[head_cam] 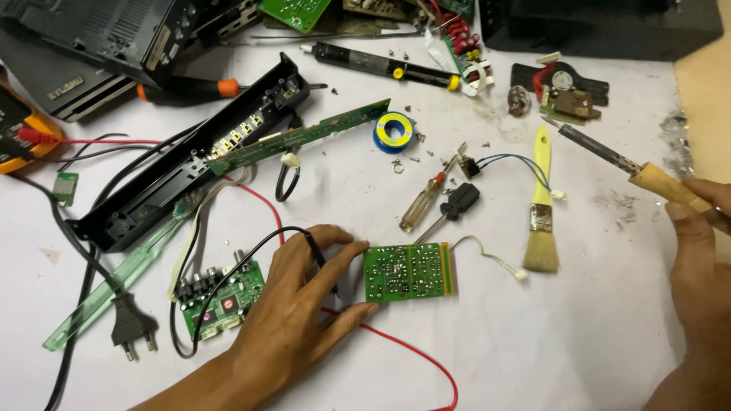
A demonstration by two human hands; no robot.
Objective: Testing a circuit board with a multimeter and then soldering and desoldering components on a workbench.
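Observation:
My left hand (pixel 293 312) rests on the white table and pinches the left edge of a small green circuit board (pixel 410 271), which lies solder side up. A black wire runs under its fingers. At the right edge, my right hand (pixel 697 243) grips the wooden handle of a soldering iron (pixel 609 158). The iron's dark metal tip points up and left, well away from the board. A yellow-handled paintbrush (pixel 541 205) lies between the board and the iron.
A second green board with sockets (pixel 221 297), a black front panel (pixel 190 156) with a long narrow board, a solder spool (pixel 394 131), two screwdrivers (pixel 438 204), a desoldering pump (pixel 373 62), a mains plug (pixel 131 327), red and black wires, and loose screws lie around.

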